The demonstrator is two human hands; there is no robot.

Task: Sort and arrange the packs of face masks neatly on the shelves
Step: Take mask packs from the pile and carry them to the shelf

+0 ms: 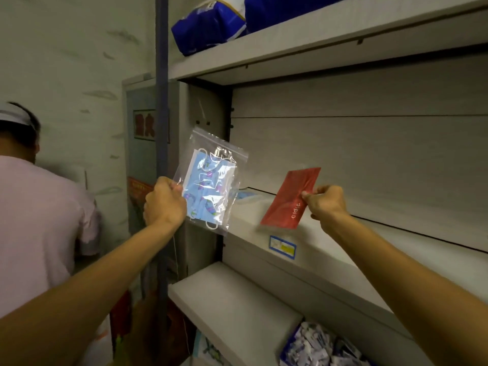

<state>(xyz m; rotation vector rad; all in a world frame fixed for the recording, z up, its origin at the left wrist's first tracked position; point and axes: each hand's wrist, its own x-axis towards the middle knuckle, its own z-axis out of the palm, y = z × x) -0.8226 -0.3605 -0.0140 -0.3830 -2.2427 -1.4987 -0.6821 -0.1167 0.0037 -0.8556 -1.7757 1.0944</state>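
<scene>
Though glossy, clear mask pack (211, 180)

The left hand (165, 204) holds a clear mask bag (211, 180) left of the packet (290, 198) held by the right hand (327, 204), both before the middle shelf (330, 249).

Bare from wrist to picture edge on both sides: left forearm (92, 281) filling the 7 o'clock corner, right forearm (409, 273) filling the 4 o'clock corner, both broad at the edge and narrowing toward the centre. Uncovered too: left hand (165, 204) at about 9 o'clock of centre, shown from the back with rounded knuckles, and right hand (326, 204) at about 3 o'clock, with creases at the wrist.
</scene>
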